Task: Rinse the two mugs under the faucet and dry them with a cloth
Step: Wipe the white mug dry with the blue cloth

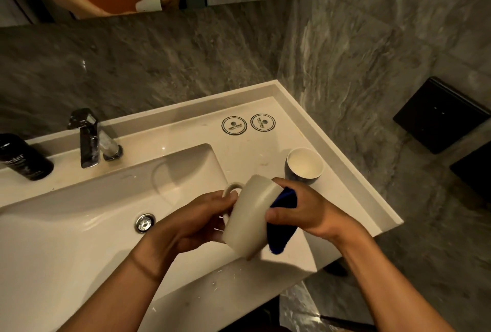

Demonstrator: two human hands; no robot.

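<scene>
Head view: the left hand [204,214] grips the white mug [247,217] by its handle side and holds it tilted above the sink [79,225] edge. The right hand [297,209] is clenched around the blue cloth [281,230], pressed against the mug's mouth. The dark mug [304,167] stands upright on the counter [265,145], near the right hand. No water is visible at the faucet [89,137]. A risk: the wet mug may slip when the cloth twists, or the right elbow may knock the dark mug.
</scene>
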